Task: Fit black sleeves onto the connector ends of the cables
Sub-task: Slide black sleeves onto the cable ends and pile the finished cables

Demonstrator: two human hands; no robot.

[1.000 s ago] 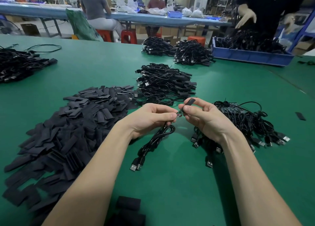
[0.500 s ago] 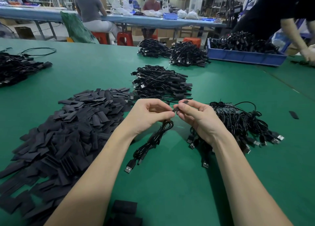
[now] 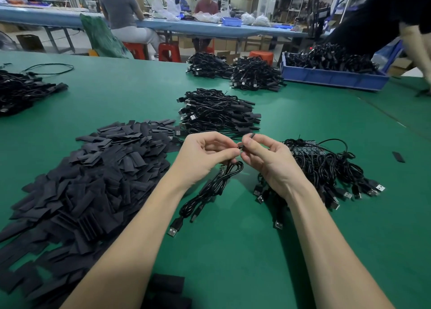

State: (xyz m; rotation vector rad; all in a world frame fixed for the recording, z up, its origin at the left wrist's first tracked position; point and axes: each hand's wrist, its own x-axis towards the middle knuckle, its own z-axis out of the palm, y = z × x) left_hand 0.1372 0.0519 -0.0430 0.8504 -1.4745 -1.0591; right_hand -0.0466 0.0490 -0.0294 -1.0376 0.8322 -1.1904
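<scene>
My left hand (image 3: 205, 156) pinches one end of a coiled black cable (image 3: 210, 189), whose loops hang down to the green table with a USB plug near its lower end. My right hand (image 3: 268, 161) pinches a black sleeve (image 3: 251, 136) between thumb and fingers, right against the cable end held by the left hand. The fingers hide the connector itself. A big heap of flat black sleeves (image 3: 93, 173) lies to the left. A pile of bare cables (image 3: 331, 168) lies under and right of my right hand.
A pile of sleeved cables (image 3: 217, 110) lies just beyond my hands, with more cable piles (image 3: 254, 75) farther back and at far left (image 3: 21, 91). A blue bin (image 3: 333, 75) of cables stands back right, a person in black beside it. A stray sleeve (image 3: 398, 157) lies right.
The sleeve in my right hand has turned from standing well above the fingers to lying low, mostly hidden by them. Both hands stay together. The person at the blue bin has moved right.
</scene>
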